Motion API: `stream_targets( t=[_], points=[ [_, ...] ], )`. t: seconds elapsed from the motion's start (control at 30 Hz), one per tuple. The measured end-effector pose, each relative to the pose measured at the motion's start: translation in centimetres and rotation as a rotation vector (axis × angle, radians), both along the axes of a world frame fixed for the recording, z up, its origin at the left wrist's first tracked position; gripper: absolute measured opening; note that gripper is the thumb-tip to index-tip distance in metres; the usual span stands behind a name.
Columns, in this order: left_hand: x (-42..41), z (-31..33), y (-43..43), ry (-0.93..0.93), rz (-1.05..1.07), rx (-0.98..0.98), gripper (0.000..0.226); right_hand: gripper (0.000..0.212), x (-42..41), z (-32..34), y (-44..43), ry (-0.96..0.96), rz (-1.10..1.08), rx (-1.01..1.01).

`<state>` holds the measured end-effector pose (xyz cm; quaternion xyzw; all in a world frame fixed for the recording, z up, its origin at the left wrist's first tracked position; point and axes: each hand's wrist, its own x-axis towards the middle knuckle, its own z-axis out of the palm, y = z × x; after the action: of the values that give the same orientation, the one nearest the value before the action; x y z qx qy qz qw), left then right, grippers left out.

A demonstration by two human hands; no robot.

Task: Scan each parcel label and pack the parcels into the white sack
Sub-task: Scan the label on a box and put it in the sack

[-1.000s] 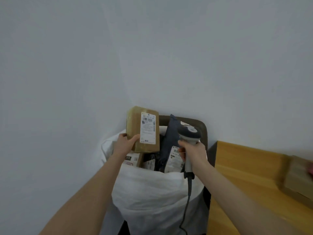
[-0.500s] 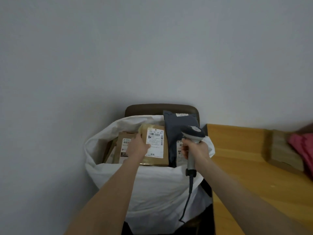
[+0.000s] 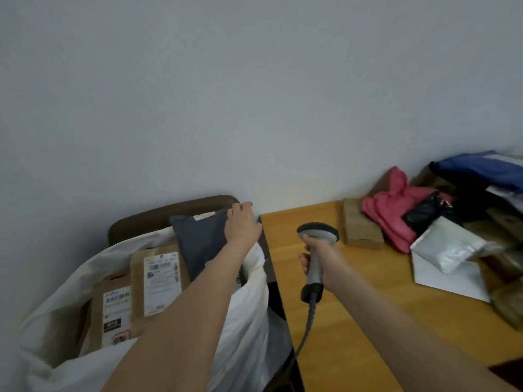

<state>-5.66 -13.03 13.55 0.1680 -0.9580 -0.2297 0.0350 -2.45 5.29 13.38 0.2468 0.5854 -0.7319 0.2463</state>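
The white sack point(image 3: 249, 321) stands open at lower left on a brown chair point(image 3: 169, 212). Inside it a labelled brown box point(image 3: 160, 281) stands upright, with a second brown box point(image 3: 113, 315) to its left and a dark grey parcel point(image 3: 201, 244) to its right. My left hand point(image 3: 243, 223) hovers at the grey parcel's top right corner with loosely bent fingers and nothing visibly held. Over the table's left end, my right hand point(image 3: 325, 257) grips the grey barcode scanner point(image 3: 318, 236), its cable hanging down.
The wooden table point(image 3: 353, 321) runs right of the sack. At its far end lie a flat brown box point(image 3: 359, 230), a pink bag point(image 3: 393, 210), a black bag point(image 3: 424, 213), a silver mailer point(image 3: 447, 247), a white envelope point(image 3: 452, 281) and a blue bag point(image 3: 481, 168).
My left hand lowered the labelled brown box into the sack, let go of it and moved right to the grey parcel's corner. The scanner hand shifted right over the table.
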Motion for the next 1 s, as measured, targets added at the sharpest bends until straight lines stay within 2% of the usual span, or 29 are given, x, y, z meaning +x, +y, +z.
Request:
stream_targets(
  t=[0.17,0.37,0.53,0.63,0.77,1.0],
  points=[
    [-5.0,-1.7,10.0,-0.082,-0.215,-0.009,0.055,0.028,-3.8,-0.9,9.4,-0.055,-0.157,0.122],
    [-12.0,-4.4,20.6,-0.172,-0.245,-0.004,0.056,0.027,-10.3,-3.5,21.4,-0.012,-0.232,0.247],
    [-17.3,-8.3,28.1,-0.307,-0.115,0.142,0.058,0.024,-17.0,-5.7,29.6,0.056,-0.219,0.368],
    [-19.4,-11.2,30.3,-0.353,0.006,0.258,0.065,0.019,-20.4,-7.8,31.5,0.070,-0.165,0.329],
    [-21.0,-15.0,30.2,-0.409,0.193,0.387,0.086,0.011,-22.9,-11.0,30.6,0.093,-0.061,0.243],
    [-22.5,-19.0,30.1,-0.443,0.381,0.695,0.055,0.022,-24.7,-16.1,28.0,0.117,0.215,0.183]
  ],
)
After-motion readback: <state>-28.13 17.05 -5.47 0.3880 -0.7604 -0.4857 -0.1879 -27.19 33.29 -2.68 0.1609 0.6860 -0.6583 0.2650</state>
